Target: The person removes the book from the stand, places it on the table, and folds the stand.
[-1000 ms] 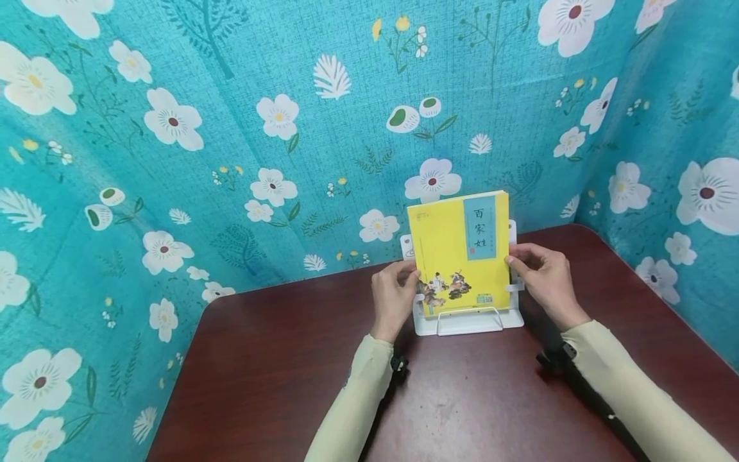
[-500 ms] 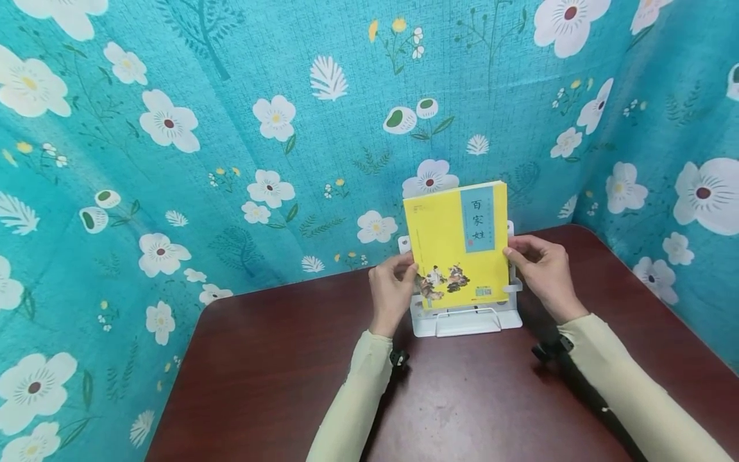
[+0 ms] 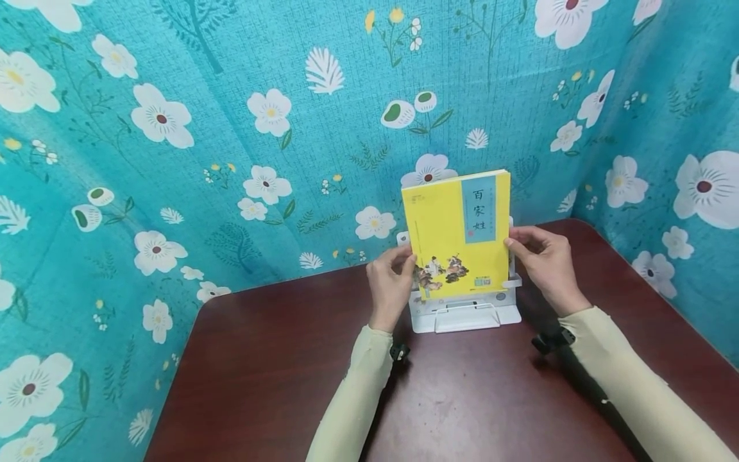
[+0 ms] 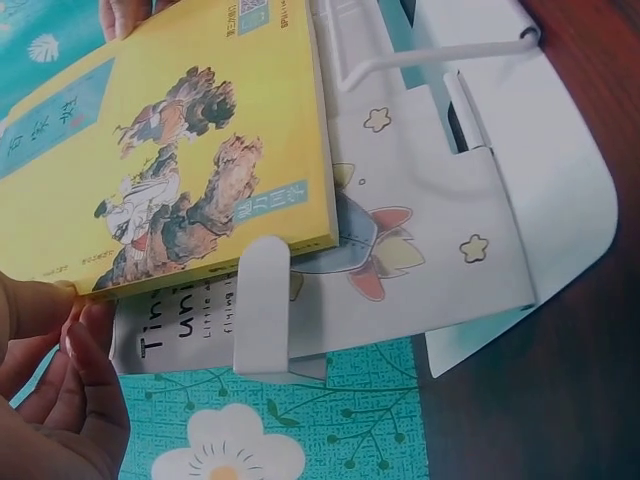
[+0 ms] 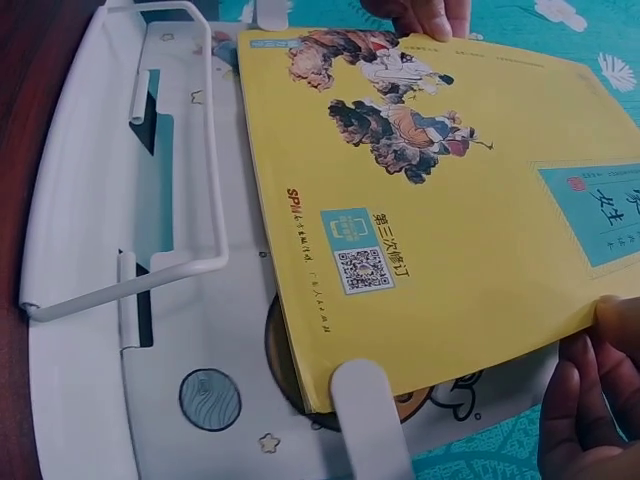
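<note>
Both hands hold a yellow book (image 3: 447, 240) with a blue title panel by its two side edges. My left hand (image 3: 389, 282) pinches the left edge between thumb and fingers, and my right hand (image 3: 545, 266) pinches the right edge. Behind the book stands a white book stand (image 3: 424, 314) with cartoon prints on its back plate. In the right wrist view the book's lower edge sits above the wire ledge (image 5: 215, 150) of the stand. One white side clip (image 4: 263, 305) overlaps the cover's corner in the left wrist view; another clip (image 5: 368, 415) does so in the right wrist view.
The stand rests on a dark red-brown table (image 3: 277, 366) near its back edge. A turquoise flowered curtain (image 3: 323, 147) hangs right behind and along the sides. Dark straps and small devices sit at both wrists.
The book has risen in the stand, its lower edge moving up from the wire ledge and baring more of the back plate. Both hands have moved slightly up with it.
</note>
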Tool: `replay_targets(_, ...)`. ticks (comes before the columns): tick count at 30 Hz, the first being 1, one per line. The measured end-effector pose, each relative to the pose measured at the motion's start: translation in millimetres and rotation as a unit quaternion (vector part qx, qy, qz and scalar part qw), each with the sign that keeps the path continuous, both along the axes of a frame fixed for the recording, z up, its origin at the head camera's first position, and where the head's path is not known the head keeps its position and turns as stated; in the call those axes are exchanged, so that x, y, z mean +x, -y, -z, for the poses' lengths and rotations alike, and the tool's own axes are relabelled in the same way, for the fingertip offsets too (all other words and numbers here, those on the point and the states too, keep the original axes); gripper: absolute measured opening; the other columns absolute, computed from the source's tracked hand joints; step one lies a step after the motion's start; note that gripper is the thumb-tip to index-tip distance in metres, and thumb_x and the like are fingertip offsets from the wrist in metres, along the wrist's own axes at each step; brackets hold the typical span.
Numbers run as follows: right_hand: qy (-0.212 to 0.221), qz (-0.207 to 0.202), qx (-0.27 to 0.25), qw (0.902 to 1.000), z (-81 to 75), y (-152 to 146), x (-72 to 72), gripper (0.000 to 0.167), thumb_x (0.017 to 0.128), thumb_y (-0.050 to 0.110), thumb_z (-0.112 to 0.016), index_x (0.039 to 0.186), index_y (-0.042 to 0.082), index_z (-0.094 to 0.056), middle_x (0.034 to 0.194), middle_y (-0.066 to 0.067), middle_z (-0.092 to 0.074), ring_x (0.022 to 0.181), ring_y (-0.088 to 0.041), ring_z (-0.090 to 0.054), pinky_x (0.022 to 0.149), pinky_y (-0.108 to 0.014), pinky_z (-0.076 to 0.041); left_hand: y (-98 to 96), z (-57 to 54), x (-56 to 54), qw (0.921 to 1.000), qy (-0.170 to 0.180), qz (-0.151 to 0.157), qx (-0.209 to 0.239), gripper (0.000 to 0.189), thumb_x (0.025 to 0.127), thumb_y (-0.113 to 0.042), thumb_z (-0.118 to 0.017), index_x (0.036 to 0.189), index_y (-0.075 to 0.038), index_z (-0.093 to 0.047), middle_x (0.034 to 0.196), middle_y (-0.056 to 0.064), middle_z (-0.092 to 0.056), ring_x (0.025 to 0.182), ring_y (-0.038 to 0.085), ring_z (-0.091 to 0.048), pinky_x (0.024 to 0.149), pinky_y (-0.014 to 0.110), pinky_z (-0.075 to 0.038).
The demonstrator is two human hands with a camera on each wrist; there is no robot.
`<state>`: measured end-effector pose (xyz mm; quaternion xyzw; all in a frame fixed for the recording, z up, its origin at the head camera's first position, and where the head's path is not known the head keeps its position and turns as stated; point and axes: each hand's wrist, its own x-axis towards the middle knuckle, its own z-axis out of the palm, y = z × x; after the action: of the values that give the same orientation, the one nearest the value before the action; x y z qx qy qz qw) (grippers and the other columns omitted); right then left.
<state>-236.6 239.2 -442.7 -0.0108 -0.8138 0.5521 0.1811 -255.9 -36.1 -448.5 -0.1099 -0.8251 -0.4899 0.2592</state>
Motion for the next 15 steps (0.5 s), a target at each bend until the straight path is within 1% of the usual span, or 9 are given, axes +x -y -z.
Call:
replay_targets(3,-0.006,-0.005,-0.001,1.0,-2.2,1,-0.3,0.041,0.098,0.033,-0.073,0.132,0.01,-0.072,0.112,0.018,-0.073,0.093,-0.016,-0.067,0.075,-0.012,-0.056,1.0,-1.5,0.6,0.9999,-0.007,0.001,0.008,0.019,0.094,-0.009,-0.077,0.112,-0.007,-0.08,0.099,0.008,-0.082,0.081,0.015,-0.076,0.07,0.023,-0.059)
replay_targets(4,-0.007,-0.005,-0.001,1.0,-3.2,1,-0.2,0.041,0.098,0.033,-0.073,0.132,0.011,-0.071,0.113,0.018,-0.074,0.094,-0.016,-0.067,0.075,-0.011,-0.056,1.2,-2.3,0.9,0.9999,-0.01,0.001,0.01,0.019,0.094,-0.009,-0.076,0.112,-0.007,-0.08,0.1,0.008,-0.082,0.081,0.015,-0.076,0.07,0.023,-0.059)
replay_targets(8,-0.01,-0.003,-0.003,0.9999,-7.3,1,0.6,0.041,0.098,0.033,-0.073,0.131,0.01,-0.072,0.108,0.026,-0.071,0.093,-0.009,-0.065,0.077,-0.009,-0.054,2.3,-4.1,1.6,0.9996,-0.025,0.006,0.011,0.02,0.095,-0.01,-0.076,0.114,-0.007,-0.08,0.101,0.008,-0.082,0.08,0.015,-0.076,0.067,0.021,-0.057)
replay_targets(10,-0.013,-0.002,-0.007,0.9999,-9.4,2,1.5,0.041,0.098,0.033,-0.073,0.131,0.009,-0.072,0.107,0.028,-0.07,0.093,-0.005,-0.064,0.079,-0.007,-0.053,3.2,-5.5,1.9,0.9992,-0.037,0.009,0.011,0.019,0.095,-0.01,-0.076,0.114,-0.007,-0.08,0.101,0.008,-0.082,0.08,0.015,-0.076,0.067,0.021,-0.057)
replay_targets(11,-0.016,-0.002,-0.009,0.9998,-10.2,2,1.6,0.041,0.098,0.032,-0.073,0.131,0.008,-0.072,0.104,0.031,-0.068,0.093,-0.003,-0.064,0.079,-0.007,-0.053,3.5,-6.3,1.9,0.9988,-0.045,0.011,0.012,0.019,0.095,-0.01,-0.076,0.113,-0.006,-0.08,0.101,0.009,-0.082,0.079,0.015,-0.076,0.067,0.021,-0.057)
replay_targets(15,-0.029,-0.002,-0.014,0.9995,-13.4,2,2.7,0.039,0.098,0.029,-0.074,0.129,0.006,-0.072,0.102,0.034,-0.067,0.092,-0.001,-0.065,0.08,-0.006,-0.052,4.2,-9.9,2.2,0.9973,-0.068,0.015,0.021,0.017,0.095,-0.009,-0.076,0.111,-0.005,-0.08,0.098,0.01,-0.081,0.078,0.015,-0.076,0.066,0.021,-0.058)
